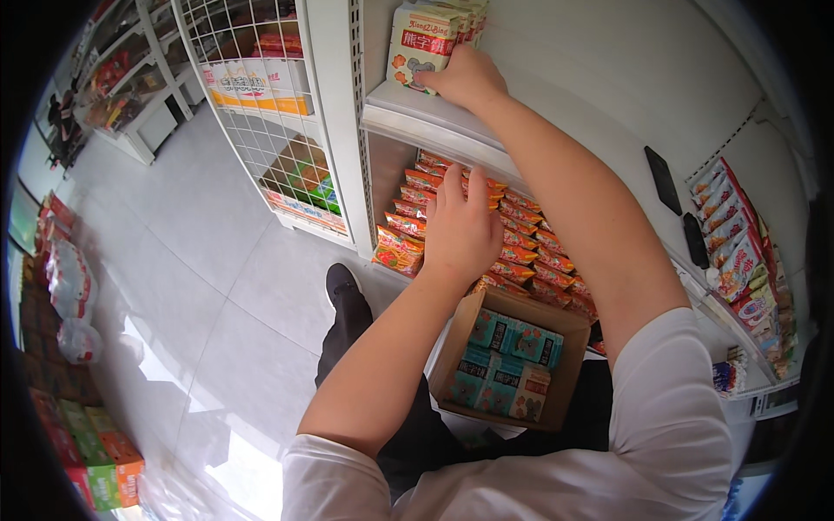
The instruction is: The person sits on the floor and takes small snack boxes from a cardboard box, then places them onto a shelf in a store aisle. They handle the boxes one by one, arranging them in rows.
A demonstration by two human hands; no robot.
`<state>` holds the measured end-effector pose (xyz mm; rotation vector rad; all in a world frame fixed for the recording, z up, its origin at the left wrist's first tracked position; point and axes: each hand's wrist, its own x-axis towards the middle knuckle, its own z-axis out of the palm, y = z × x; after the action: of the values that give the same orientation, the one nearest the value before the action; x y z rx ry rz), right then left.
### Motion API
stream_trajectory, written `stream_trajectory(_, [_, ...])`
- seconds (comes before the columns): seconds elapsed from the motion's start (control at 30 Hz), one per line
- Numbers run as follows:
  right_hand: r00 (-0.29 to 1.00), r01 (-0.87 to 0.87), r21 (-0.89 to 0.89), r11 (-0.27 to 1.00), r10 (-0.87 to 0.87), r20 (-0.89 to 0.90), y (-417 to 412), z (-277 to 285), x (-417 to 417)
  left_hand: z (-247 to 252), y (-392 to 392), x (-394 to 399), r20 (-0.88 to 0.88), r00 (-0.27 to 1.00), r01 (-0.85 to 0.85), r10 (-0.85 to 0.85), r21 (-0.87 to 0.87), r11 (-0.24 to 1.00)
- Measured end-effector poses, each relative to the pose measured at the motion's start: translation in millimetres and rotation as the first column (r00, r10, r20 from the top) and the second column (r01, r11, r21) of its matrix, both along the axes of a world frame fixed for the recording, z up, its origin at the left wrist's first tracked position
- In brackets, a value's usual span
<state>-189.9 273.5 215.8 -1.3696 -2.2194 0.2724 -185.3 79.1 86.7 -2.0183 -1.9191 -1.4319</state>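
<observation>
My right hand (470,79) is at the shelf, its thumb on the front of a cream biscuit packet (417,55) with a red band and a grey bear drawing. Its other fingers wrap round the packet's right edge and are partly hidden. More cream packets (474,14) stand in a row behind it. Lower down, my left hand (462,225) hangs palm down above rows of orange snack packets (399,251), fingers spread with nothing in them. A cardboard box (567,404) before my body contains several teal packets (498,378) and a cream one (531,394).
A white wire grid (260,130) closes the side of the neighbouring shelf unit on the left. On the shelf to the right lie a black phone-like slab (663,181) and a dark object (695,241), near bagged snacks (723,221). Stacked cartons (98,456) stand on the floor at lower left.
</observation>
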Motion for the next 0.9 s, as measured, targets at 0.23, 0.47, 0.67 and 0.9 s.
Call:
stream_trajectory(0.23, [0.996, 0.045, -0.025, 0.999, -0.043, 0.081, -8.3, 4.0, 6.5, -1.3, -1.2, 3.7, 0.013, 0.999, 0.051, -0.051, -0.007, 0.999])
stream_trajectory(0.47, [0.977, -0.098, -0.006, 0.995, 0.098, 0.189, 3.7, -9.9, 25.2, -4.2, 4.9, 3.6, 0.003, 0.994, 0.107, -0.107, 0.017, 0.994])
stream_trajectory(0.67, [0.871, -0.465, 0.394, 0.793, 0.489, 0.044, -82.0, -13.6, 131.6, 7.7, -4.5, 6.7, 0.120, 0.929, 0.368, -0.351, -0.190, 0.910])
stream_trajectory(0.9, [0.821, -0.550, -0.096, 0.830, 0.558, 0.122, -181.4, -92.6, 258.9, -3.1, -15.5, 19.9, 0.014, 0.853, 0.449, -0.522, -0.530, 0.719])
